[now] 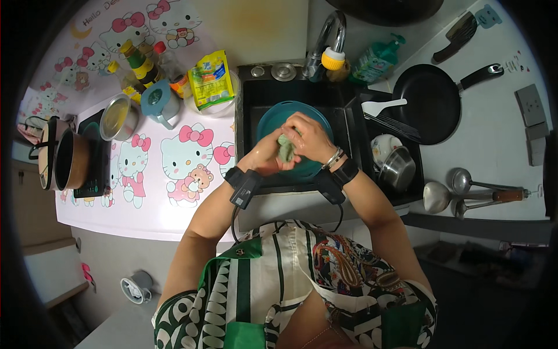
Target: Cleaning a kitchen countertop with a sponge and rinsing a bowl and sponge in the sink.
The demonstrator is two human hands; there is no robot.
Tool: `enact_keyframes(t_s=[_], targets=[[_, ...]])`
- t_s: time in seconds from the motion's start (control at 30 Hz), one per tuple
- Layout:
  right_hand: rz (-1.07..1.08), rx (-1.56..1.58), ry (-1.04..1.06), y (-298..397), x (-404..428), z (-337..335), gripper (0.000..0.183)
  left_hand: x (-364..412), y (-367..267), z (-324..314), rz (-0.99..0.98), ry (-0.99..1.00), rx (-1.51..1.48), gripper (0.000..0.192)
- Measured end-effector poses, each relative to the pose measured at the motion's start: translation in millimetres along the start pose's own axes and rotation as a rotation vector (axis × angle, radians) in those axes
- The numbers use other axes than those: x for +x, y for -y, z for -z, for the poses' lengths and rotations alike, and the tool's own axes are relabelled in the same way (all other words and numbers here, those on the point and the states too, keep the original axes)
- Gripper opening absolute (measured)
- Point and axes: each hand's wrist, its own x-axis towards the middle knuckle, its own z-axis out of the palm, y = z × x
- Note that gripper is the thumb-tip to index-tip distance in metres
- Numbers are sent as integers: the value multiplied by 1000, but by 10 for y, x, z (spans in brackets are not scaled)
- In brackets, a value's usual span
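My left hand and my right hand are together above a teal plastic basin, which sits in the black sink. Between them they squeeze a bunched green cloth; both hands look wet. Part of the cloth is hidden by my fingers. Behind the basin rises a chrome faucet with a yellow and white nozzle. What lies in the basin beneath my hands cannot be seen well.
Right of the sink, a dish rack holds bowls, a white spatula and a black frying pan. Ladles hang on the right wall. On the left counter stand bottles, a blue-lidded jug, a yellow packet and pots.
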Motion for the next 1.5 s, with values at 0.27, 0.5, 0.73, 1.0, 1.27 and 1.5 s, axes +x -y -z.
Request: enact_keyframes(t_s=[0.27, 0.5, 0.73, 1.0, 1.27, 1.5], targets=[[-383, 510, 320, -103, -215, 125, 34, -91, -79, 212, -329, -114, 49, 13], [-381, 640, -147, -90, -168, -89, 16, 104, -25, 257, -314, -179, -144, 13], [76, -189, -112, -193, -135, -356, 13, 385, 237, -32, -162, -511, -65, 15], [-178, -255, -36, -473, -128, -471, 23, 403, 239, 330, -163, -523, -18, 35], [-701, -416, 247, -1650, -176, -87, 39, 163, -62, 514, -216, -670, 29, 64], [-812, -531, 473, -2148, -313, -638, 45, 174, -111, 707, -254, -714, -41, 56]])
